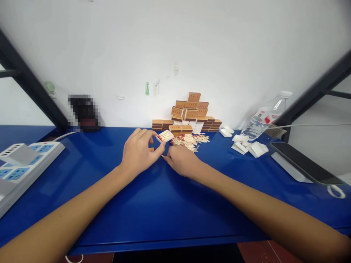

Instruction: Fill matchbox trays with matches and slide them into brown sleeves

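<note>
"Left hand (139, 151), wide or narrow?"

"Narrow, pinching a small white tray (171, 135) between thumb and fingers."

"Inside the tray?"

"Matches (165, 136), red heads toward the thumb. Also, visible in the gap under the fingers, a bit of brown box (151, 149), mostly hidden."

"And the right hand (180, 160)?"

"Curled, just in front of the match pile (186, 141). At the thumb tip, a pale sliver, too small to name. Holding it or not? Cannot tell."

"Behind the pile?"

"Brown matchboxes (191, 114), stacked in steps by the wall (131, 54)."

"Farther right on the blue desk (164, 212)?"

"Loose white trays (257, 149), bunched together near 1 clear bottle (264, 117); then 1 dark phone (304, 160), nearer the edge."

"Far left?"

"1 power strip (35, 157) with blue sockets, well apart from both hands."
</note>
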### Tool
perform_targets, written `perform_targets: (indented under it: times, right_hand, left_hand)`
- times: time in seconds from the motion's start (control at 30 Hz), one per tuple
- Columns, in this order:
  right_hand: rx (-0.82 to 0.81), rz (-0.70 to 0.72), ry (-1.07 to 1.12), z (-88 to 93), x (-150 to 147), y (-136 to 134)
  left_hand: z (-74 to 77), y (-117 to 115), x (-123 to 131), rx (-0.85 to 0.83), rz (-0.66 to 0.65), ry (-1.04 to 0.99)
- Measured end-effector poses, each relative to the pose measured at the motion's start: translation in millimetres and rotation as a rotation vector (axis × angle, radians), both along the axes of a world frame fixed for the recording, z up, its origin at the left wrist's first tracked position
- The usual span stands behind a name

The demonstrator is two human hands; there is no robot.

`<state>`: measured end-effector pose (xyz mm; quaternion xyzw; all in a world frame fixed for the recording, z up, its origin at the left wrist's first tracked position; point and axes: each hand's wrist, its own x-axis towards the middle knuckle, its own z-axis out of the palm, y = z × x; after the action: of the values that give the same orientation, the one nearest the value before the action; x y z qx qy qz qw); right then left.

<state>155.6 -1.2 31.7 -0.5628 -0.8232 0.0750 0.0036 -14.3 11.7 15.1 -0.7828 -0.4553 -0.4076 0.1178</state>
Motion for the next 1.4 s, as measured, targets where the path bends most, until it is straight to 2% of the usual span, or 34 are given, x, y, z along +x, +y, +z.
perform_targets:
  times: [0.13, 0.27, 0.33, 0.43, 0.53, 0.6, 0.87, 1.17, 1.23, 1.4]
  right_hand:
    - [-0.034, 0.046, -0.026, 1.3, 20.9, -2.6]
    - [-0.046, 0.038, 0.033, -1.0, 57.9, -9.1]
    - [-0.009, 0.036, 0.111, 0.2, 77.2, -11.0]
    - [0.124, 0.086, 0.236, 5.0, 96.4, -10.0]
    - [0.221, 0.225, 0.346, 7.1, 98.5, -7.4]
    - [0.216, 0.292, 0.36, 4.1, 93.7, -7.2]
    - [0.073, 0.307, 0.13, -16.2, 77.3, -14.1]
    - [0.051, 0.351, 0.327, -12.0, 89.1, -17.0]
    - [0.089, 0.328, 0.392, -11.6, 91.7, -15.1]
    - [0.339, 0.177, 0.469, -14.5, 107.5, 1.2]
  left_hand:
    - [-1.5, 1.2, -0.2, 0.017, -0.023, 0.046]
    - [-4.5, 3.1, -2.0, -0.007, -0.05, 0.083]
    - [-5.4, 2.6, -2.4, -0.054, -0.101, 0.121]
    - [-5.8, -1.0, -0.3, -0.146, -0.246, 0.206]
    - [-6.6, -5.8, 3.9, -0.235, -0.371, 0.245]
    - [-7.8, -7.6, 6.1, -0.279, -0.413, 0.254]
    - [-11.7, -6.4, 7.0, -0.379, -0.449, 0.302]
    - [-10.1, -12.5, 10.2, -0.41, -0.423, 0.306]
    - [-9.4, -13.0, 9.9, -0.419, -0.43, 0.298]
    - [-8.1, -13.5, 10.3, -0.453, -0.449, 0.261]
